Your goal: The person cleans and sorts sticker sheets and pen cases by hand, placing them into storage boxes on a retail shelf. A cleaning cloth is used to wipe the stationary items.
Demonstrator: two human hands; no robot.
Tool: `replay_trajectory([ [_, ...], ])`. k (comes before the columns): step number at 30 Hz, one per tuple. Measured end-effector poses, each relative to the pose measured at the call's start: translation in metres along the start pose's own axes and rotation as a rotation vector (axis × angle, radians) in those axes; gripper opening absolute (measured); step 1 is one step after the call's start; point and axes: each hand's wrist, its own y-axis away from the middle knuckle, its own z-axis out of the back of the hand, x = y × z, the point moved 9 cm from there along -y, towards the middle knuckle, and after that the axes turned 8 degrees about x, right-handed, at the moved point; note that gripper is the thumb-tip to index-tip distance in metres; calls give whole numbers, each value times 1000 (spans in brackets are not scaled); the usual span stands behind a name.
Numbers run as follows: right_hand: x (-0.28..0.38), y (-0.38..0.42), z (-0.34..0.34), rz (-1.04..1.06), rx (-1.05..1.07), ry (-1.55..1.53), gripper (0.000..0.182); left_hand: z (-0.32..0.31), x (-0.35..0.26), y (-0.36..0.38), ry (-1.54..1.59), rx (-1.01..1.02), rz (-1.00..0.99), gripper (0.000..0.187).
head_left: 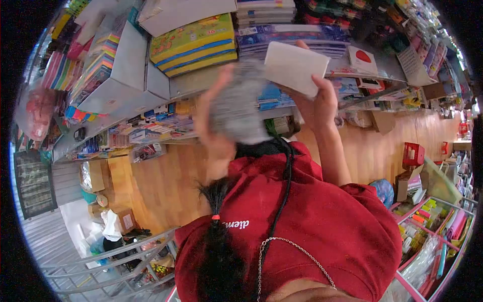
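Observation:
My right hand (pixel 324 103) holds up a white rectangular block with rounded corners (pixel 296 68), like a slim box or a pad. The thumb lies on its near right edge and a fingertip shows above its top edge. To the left, my left hand (pixel 214 118) is smeared by motion, its fingers curved round a grey cloth-like thing (pixel 240 103). This grey thing is blurred too, and its right edge comes close to the white block. Both hands are raised in front of the shelf, at about the height of its goods.
A shelf (pixel 188 86) runs across in front, with yellow-green boxes (pixel 193 45), flat blue packs (pixel 292 40) and a white card with a red disc (pixel 361 59). At lower left stands a metal rail (pixel 115 261); at right, a rack of stationery (pixel 427 221) and a red crate (pixel 413 153).

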Motion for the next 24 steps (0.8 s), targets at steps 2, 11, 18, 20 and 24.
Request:
replay_trajectory([
  [2, -7, 1, -21, 10, 99, 67, 74, -56, 7, -1, -399, 415, -83, 61],
  [11, 1, 10, -16, 191, 173, 538, 81, -92, 63, -50, -23, 184, 247, 66],
  [18, 50, 4, 23, 47, 27, 376, 90, -164, 32, -40, -522, 412, -71, 66],
  [20, 36, 18, 44, -122, -10, 219, 92, -180, 20, -53, -727, 488, -102, 67],
  [24, 54, 8, 45, 74, 88, 309, 84, -178, 40, -97, -405, 400, -46, 67],
])
